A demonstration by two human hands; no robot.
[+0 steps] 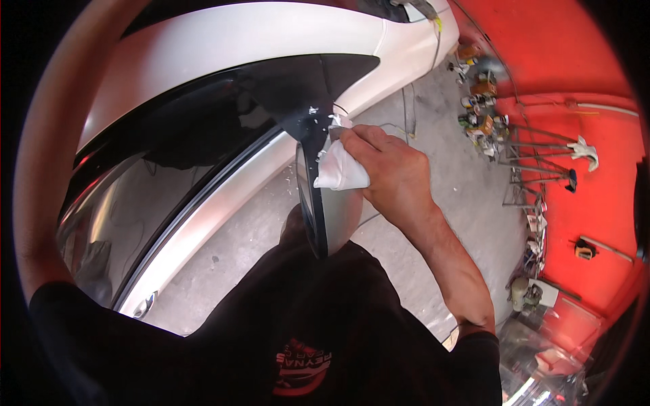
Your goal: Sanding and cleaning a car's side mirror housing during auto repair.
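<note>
My right hand (395, 164) is closed on a folded, crumpled white wipe (340, 170); I cannot tell whether it is paper or cloth. It presses the wipe against the top of the car's side mirror (344, 218), near where the mirror joins the door. The mirror has a silver-grey shell and a black edge. Small white scraps (313, 110) lie on the black mirror mount and around it. My left arm (51, 176) reaches up along the left rim, and its hand is out of the picture.
The white car's dark side window (183, 108) and roof (257, 30) fill the upper left. Bottles and boxes (482, 108) stand along the red wall (575, 230). A metal stand (535, 159) is at the right. A cable (410, 115) lies on the grey concrete floor (433, 162).
</note>
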